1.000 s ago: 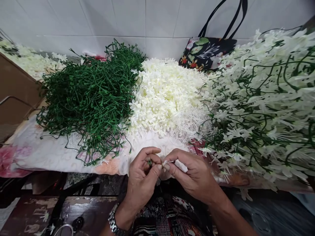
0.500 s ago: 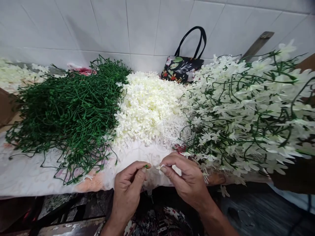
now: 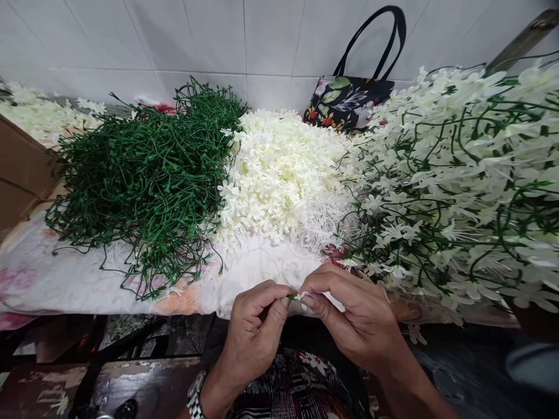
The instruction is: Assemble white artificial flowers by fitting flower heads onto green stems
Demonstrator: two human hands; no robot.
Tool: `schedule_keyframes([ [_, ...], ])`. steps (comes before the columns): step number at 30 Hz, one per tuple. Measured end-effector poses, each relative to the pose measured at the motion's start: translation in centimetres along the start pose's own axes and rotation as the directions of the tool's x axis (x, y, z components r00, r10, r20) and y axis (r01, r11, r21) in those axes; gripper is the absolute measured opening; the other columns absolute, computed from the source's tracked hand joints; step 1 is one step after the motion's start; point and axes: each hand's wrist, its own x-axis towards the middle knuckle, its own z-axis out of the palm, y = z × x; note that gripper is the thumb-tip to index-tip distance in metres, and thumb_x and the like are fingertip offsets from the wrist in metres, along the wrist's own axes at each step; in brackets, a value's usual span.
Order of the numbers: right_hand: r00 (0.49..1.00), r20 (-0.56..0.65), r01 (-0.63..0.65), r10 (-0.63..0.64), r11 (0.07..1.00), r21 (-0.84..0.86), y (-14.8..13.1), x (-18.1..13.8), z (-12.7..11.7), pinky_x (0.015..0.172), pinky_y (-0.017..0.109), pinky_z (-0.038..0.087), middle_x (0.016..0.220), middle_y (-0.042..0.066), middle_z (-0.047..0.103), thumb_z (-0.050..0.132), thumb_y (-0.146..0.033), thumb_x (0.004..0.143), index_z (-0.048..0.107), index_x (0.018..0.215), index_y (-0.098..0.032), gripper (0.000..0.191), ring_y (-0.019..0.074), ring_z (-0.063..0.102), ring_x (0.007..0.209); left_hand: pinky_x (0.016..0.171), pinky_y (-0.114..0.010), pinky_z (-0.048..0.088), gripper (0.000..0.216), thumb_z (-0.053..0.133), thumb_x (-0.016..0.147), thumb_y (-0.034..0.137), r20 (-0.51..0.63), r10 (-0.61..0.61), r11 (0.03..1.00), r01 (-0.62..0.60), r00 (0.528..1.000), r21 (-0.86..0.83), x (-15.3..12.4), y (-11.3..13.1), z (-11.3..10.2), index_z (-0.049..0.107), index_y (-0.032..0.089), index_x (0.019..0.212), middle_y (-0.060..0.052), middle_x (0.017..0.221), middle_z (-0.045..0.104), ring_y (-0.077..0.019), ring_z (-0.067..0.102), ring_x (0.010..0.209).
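My left hand (image 3: 259, 320) pinches a green plastic stem tip (image 3: 292, 297) between thumb and forefinger. Against it, a small white flower piece (image 3: 302, 297) is pinched in my right hand (image 3: 349, 311); the two pieces meet between my fingertips, and how far one fits over the other is hidden. Beyond my hands lies a heap of loose white artificial petals (image 3: 279, 169), with thin white stamens (image 3: 329, 218) at its right front. To the left is a tangled pile of green stems (image 3: 148, 169). Assembled white flowers on stems (image 3: 458, 192) are massed at the right.
A floral cloth (image 3: 257, 262) covers the work surface. Against the tiled wall (image 3: 209, 41) stands a black flowered handbag (image 3: 345, 102). A cardboard box (image 3: 21, 169) is at the left edge, with more white petals (image 3: 43, 113) behind it. A watch (image 3: 196, 396) circles my left wrist.
My hands have come together, bringing the white piece against the green stem tip, which were apart before. The whole view has shifted and tilted slightly.
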Motion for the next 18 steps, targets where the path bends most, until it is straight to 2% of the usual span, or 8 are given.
schedule_keyframes([
  [4, 1.0, 0.026, 0.019, -0.017, 0.998, -0.066, 0.0, 0.0, 0.2, 0.061, 0.024, 0.044, 0.07, 0.001, 0.059, 0.049, -0.008, 0.087, 0.056, 0.081, -0.017, 0.012, 0.0118, 0.054, 0.065, 0.052, -0.019, 0.041, 0.02, 0.052, 0.083, 0.013, 0.01, -0.027, 0.999, 0.027, 1.0, 0.045, 0.1, 0.1, 0.0, 0.067, 0.015, 0.069, 0.0, 0.059, 0.058, -0.0107, 0.051, 0.055],
  [8, 1.0, -0.001, 0.014, -0.014, 0.994, -0.11, 0.2, 0.0, 0.8, 0.059, 0.025, 0.044, 0.068, 0.002, 0.057, 0.048, -0.008, 0.087, 0.055, 0.08, -0.017, 0.014, 0.0128, 0.053, 0.064, 0.05, -0.019, 0.038, 0.022, 0.05, 0.082, 0.014, 0.014, -0.041, 0.998, 0.04, 0.999, 0.058, 0.4, 0.0, -0.1, 0.062, 0.015, 0.064, 0.001, 0.056, 0.052, -0.0102, 0.047, 0.053],
  [18, 0.999, -0.031, -0.031, 0.03, 0.998, -0.045, 1.3, 0.0, 2.2, 0.056, 0.022, 0.042, 0.068, 0.0, 0.054, 0.049, -0.009, 0.087, 0.052, 0.08, -0.019, 0.012, 0.0109, 0.052, 0.062, 0.046, -0.019, 0.032, 0.025, 0.047, 0.081, 0.017, -0.02, -0.127, 0.992, 0.127, 0.992, -0.028, 0.6, -0.3, 0.2, 0.054, 0.015, 0.057, 0.003, 0.053, 0.043, -0.0092, 0.037, 0.05],
])
